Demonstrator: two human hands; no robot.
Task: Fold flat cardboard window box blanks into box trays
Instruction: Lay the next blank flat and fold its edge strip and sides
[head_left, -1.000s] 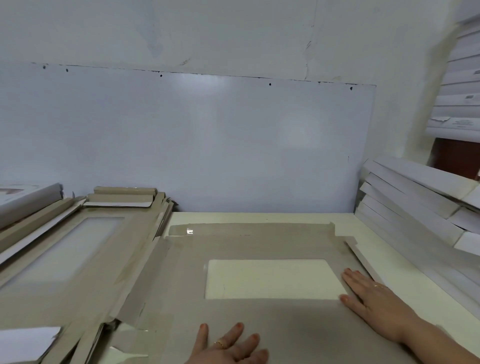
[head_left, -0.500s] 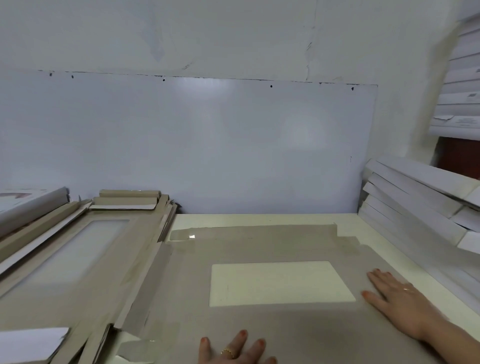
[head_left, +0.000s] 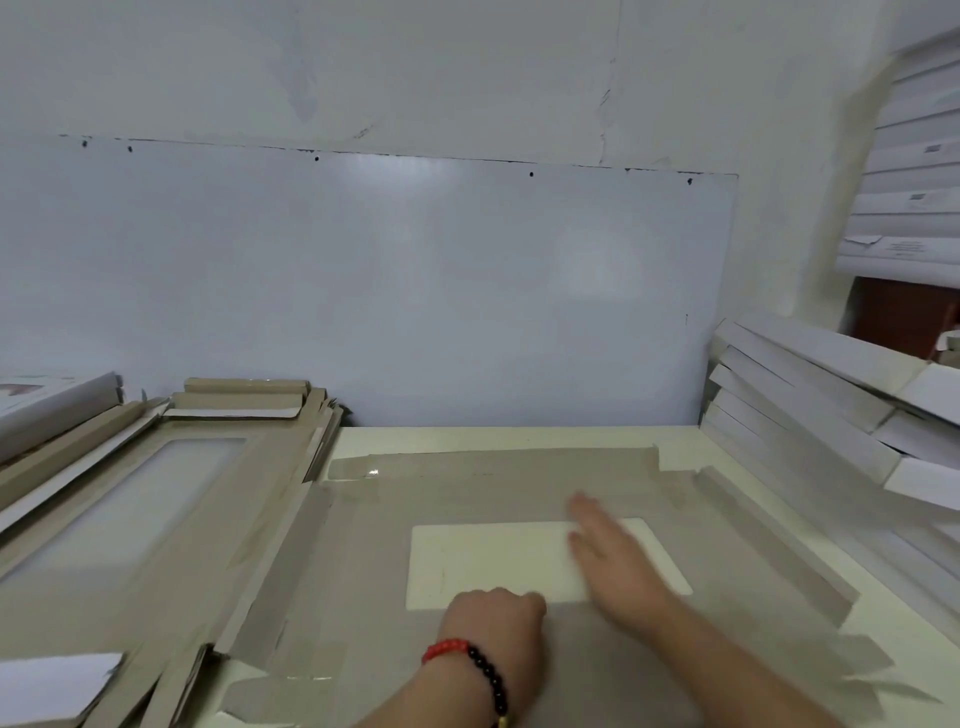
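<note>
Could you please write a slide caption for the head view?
Both hands, left hand and right hand, over a flat window box blank.

Blank (head_left: 519, 483) between left stack (head_left: 156, 519) and right stack (head_left: 831, 415)

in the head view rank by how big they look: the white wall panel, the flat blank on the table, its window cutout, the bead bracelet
1. white wall panel
2. flat blank
3. window cutout, partly covered by the right hand
4. bead bracelet, smallest though nearest the camera
</note>
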